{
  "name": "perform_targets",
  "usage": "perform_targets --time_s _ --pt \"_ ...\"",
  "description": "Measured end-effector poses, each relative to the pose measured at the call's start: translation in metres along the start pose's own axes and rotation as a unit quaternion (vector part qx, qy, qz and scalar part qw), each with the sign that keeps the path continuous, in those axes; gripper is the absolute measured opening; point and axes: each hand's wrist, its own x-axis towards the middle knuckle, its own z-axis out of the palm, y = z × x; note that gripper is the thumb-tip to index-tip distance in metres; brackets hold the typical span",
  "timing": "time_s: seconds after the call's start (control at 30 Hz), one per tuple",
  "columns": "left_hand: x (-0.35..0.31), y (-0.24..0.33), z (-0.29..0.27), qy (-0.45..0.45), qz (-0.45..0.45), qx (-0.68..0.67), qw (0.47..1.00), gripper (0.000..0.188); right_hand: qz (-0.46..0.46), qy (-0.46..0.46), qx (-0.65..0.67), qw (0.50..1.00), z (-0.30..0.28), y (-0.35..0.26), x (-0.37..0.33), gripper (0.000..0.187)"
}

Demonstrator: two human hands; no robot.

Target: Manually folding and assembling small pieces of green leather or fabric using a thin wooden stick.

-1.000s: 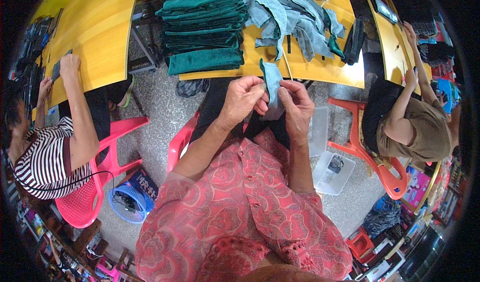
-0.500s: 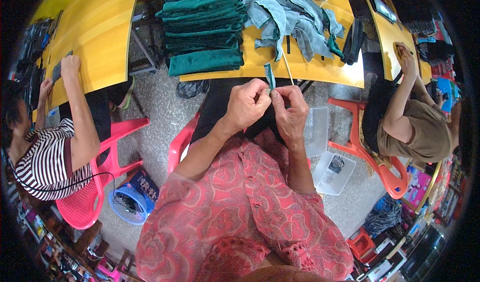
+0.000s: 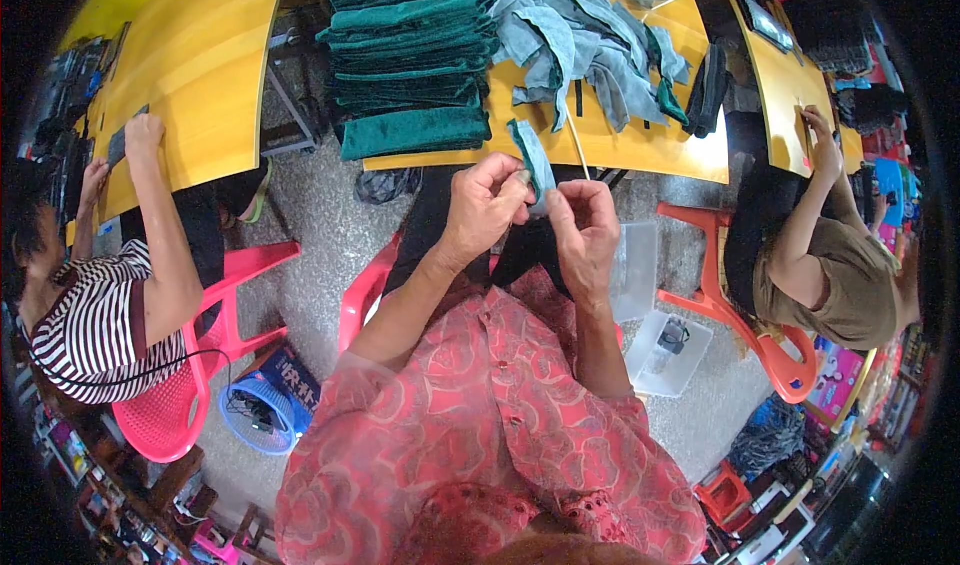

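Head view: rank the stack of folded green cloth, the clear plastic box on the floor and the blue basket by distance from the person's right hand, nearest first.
From the right hand:
1. Clear plastic box, on the floor just right of and below it.
2. Stack of folded green cloth, on the yellow table, up and to the left.
3. Blue basket, on the floor far left.

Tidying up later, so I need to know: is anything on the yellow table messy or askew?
Yes. The grey-blue fabric pieces lie in a loose, crumpled heap, unlike the neatly folded green stack beside them. Both hands pinch one small fabric strip.

Bare yellow tabletop (image 3: 640,150) lies open ahead, hemmed by stacked green cloth (image 3: 410,55) and grey scraps (image 3: 590,45).
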Motion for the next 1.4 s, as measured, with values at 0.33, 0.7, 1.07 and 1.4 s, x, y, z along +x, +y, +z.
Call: perform_targets --time_s 0.33,0.7,1.07,1.4 --pt "-0.001 0.000 0.003 0.074 0.231 0.267 0.933 0.006 -0.162 -0.004 -0.108 0.981 0.014 0.004 -0.001 0.023" --pt "0.004 -0.009 0.003 0.055 0.135 0.087 0.985 0.009 0.127 -0.079 0.148 0.978 0.003 0.000 -0.004 0.010" --pt "0.005 -0.007 -0.002 -0.069 -0.006 -0.106 0.992 0.021 0.132 -0.042 0.244 0.960 -0.003 -0.004 0.005 0.012" --pt "0.006 0.000 0.001 0.011 0.260 0.208 0.943 0.010 0.118 0.037 0.283 0.951 -0.001 -0.008 0.006 0.037"
